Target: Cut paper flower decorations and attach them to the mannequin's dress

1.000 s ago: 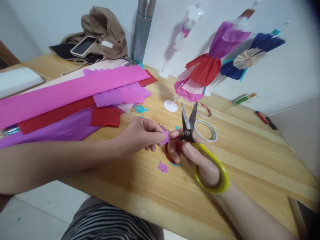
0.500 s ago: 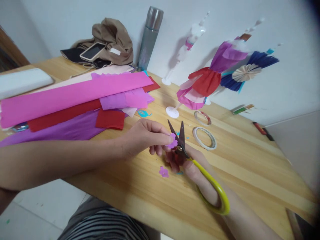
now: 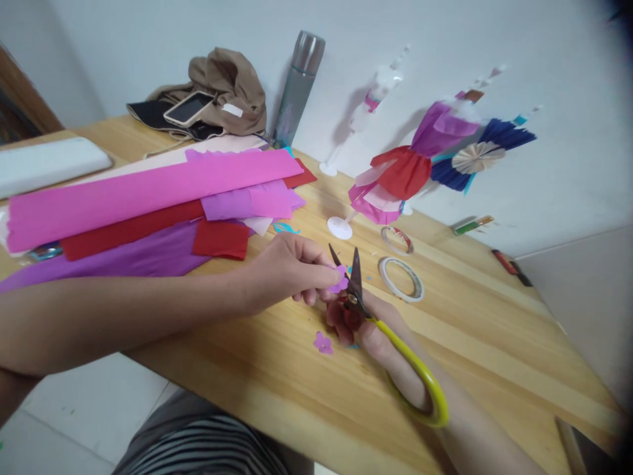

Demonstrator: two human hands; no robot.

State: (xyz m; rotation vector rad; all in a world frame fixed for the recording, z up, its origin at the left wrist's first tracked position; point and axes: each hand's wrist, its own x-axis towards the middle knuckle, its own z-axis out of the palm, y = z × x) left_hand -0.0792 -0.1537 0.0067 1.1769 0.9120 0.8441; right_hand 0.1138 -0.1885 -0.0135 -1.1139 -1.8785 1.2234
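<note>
Between thumb and fingers, my left hand (image 3: 291,267) pinches a small purple paper flower (image 3: 338,280). My right hand (image 3: 390,346) holds yellow-handled scissors (image 3: 415,359), thumb through one loop. Their dark blades stand apart and point away from me, right beside the flower's edge; whether they touch the paper I cannot tell. A second purple paper flower (image 3: 323,343) lies on the table below my hands. Small blue scraps are scattered near the blades.
Crepe paper sheets (image 3: 148,198) in pink, red and purple are piled at left. Behind them are a brown cloth bag (image 3: 227,86), a phone (image 3: 188,108) and a grey flask (image 3: 299,89). Tape rolls (image 3: 401,280) lie right of the scissors. Paper-dressed figures on stands (image 3: 400,171) rise at the back.
The view has shifted slightly, so the background sits a little lower. Both hands keep their hold on the flower and scissors, with the blades still apart.
</note>
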